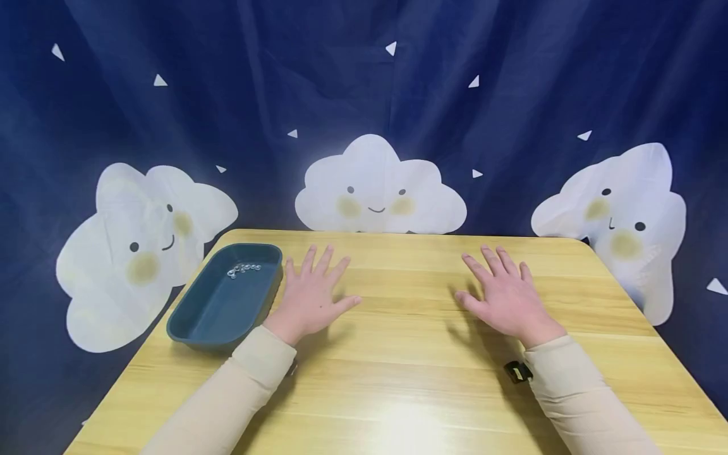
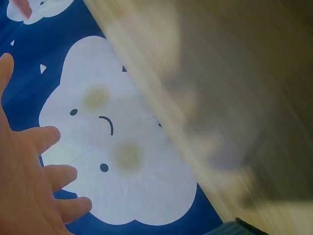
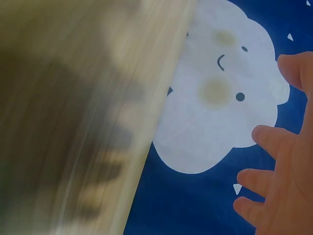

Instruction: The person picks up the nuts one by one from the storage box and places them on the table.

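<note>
My left hand (image 1: 309,297) is held palm down over the wooden table (image 1: 398,354), fingers spread, just right of a dark blue-green tray (image 1: 199,325). Several small clear, shiny pieces (image 1: 244,268) lie grouped toward the tray's far end. On the other side, my right hand (image 1: 509,300) hovers with its fingers apart and holds nothing. In the left wrist view the left fingers (image 2: 61,176) stretch out with nothing in them; a corner of the tray (image 2: 237,229) shows at the bottom edge. Straight right fingers (image 3: 257,182) appear in the right wrist view.
A dark blue curtain (image 1: 341,76) with white smiling clouds (image 1: 378,183) hangs behind the table's far edge. The tray sits along the table's left edge. A small black device (image 1: 517,371) is at the right wrist. Both hands cast shadows on the wood.
</note>
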Demonstrator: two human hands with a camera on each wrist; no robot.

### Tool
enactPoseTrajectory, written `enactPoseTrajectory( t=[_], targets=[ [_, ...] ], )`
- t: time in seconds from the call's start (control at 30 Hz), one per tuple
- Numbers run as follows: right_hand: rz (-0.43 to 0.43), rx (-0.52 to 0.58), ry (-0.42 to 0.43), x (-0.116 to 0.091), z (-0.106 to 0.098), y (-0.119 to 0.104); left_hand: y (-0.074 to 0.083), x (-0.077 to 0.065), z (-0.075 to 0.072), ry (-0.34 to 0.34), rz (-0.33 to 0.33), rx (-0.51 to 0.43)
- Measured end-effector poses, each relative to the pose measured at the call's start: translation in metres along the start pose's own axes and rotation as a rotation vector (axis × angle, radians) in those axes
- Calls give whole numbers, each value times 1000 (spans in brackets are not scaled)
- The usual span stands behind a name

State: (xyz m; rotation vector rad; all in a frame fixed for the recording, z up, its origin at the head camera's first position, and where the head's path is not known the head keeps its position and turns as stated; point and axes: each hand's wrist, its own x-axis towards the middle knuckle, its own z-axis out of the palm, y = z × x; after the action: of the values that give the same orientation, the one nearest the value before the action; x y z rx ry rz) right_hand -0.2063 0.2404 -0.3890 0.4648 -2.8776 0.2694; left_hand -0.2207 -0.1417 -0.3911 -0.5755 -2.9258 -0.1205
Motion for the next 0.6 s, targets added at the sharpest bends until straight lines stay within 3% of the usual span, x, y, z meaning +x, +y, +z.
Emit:
enactPoseTrajectory(
  t=[0.33, 0.6],
  targets=[
    [-8, -3, -6, -10, 2, 3, -17, -20, -8, 1, -16, 20],
    [-16, 4, -8, -14, 8, 11, -53, -45, -14, 17, -1, 24]
  ],
)
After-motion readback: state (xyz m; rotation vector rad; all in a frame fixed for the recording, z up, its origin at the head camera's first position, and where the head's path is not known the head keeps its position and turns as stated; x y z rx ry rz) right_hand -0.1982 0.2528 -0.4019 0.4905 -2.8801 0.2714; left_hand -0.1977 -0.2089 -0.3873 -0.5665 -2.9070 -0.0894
